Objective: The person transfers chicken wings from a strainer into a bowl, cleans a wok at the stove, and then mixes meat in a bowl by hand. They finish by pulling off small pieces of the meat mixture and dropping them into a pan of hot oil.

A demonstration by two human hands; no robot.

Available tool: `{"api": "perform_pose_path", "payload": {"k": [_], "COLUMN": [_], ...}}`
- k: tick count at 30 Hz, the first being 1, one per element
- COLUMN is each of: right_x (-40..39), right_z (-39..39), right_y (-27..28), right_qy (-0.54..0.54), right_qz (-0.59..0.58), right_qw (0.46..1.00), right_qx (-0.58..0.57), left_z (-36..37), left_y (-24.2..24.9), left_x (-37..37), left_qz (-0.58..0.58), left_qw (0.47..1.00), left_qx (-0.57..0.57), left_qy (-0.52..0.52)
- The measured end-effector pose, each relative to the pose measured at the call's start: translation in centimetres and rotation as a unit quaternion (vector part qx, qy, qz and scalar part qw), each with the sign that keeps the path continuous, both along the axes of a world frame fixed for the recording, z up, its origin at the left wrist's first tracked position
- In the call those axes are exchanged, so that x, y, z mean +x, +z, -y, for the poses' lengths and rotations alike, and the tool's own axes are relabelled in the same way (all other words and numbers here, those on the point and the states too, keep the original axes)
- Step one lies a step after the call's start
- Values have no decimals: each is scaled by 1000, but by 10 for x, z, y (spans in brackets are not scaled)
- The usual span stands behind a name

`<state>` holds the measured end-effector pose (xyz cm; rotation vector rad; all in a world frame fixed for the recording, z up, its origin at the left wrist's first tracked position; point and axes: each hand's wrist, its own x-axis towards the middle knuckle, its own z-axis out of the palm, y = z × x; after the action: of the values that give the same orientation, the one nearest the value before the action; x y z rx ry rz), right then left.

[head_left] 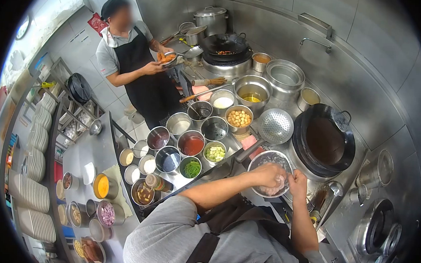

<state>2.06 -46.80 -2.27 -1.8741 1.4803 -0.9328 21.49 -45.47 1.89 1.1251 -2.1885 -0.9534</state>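
Note:
My left hand (270,175) reaches down into a metal bowl (290,159). Its fingers look curled into pale pink raw meat (273,188) with a wet, whitish coating, though the fingertips are partly hidden. My right hand (297,183) is closed on the bowl's right rim. The bowl sits at the front edge of the steel range, just left of and below a large black wok (324,136) of brown liquid. A perforated skimmer (275,127) lies beyond the bowl, with pink cloth (250,145) beside its handle.
Several metal pots stand left of the bowl, among them red sauce (191,144), chopped green vegetables (215,152) and round golden pieces (239,117). A ladle (334,189) lies at right. A co-worker (133,67) holds a bowl of orange food (166,58) near another wok (226,45). Stacked plates (32,189) fill the left shelf.

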Motion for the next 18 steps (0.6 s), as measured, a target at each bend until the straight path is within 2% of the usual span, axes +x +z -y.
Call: {"api": "perform_pose_path", "payload": {"k": [1, 2, 4, 5, 7, 8, 9, 11, 13, 15, 17, 18], "right_x": [-3, -6, -8, -10, -11, -11, -10, -8, -6, -5, -6, -6], "right_z": [0, -1, -2, -2, -1, -2, -3, -4, -3, 1, 2, 3], "right_y": [-3, -4, 4, 7, 11, 15, 18, 20, 22, 24, 24, 22], "right_qy": [-3, -5, -24, -28, -23, -26, -20, -14, 9, -1, -10, 4], "right_qz": [-2, -2, 48, 48, 30, 31, 41, 52, 74, 90, 103, 95], "right_qw": [1000, 1000, 998, 998, 999, 999, 999, 998, 997, 996, 994, 995], "right_qx": [3, 4, 37, 37, 27, 26, 25, 26, 4, 15, 29, 37], "left_z": [-1, -1, 1, 2, 5, 4, 7, 10, 8, 3, -4, -8], "left_y": [4, 4, 4, 5, 17, 28, 29, 27, 15, 11, 3, 1], "left_x": [0, 0, 0, 0, 6, 10, 10, 9, 3, -2, -9, -10], "left_qz": [-18, -18, 23, 22, 36, 46, 46, 68, 62, 84, 93, 56], "left_qw": [998, 998, 985, 985, 996, 998, 998, 993, 990, 994, 993, 996], "left_qx": [-47, -45, -168, -169, -18, 2, 2, -96, -125, 1, -10, 17], "left_qy": [31, 29, 17, 13, -73, -37, -38, -8, -9, -67, -72, -67]}}
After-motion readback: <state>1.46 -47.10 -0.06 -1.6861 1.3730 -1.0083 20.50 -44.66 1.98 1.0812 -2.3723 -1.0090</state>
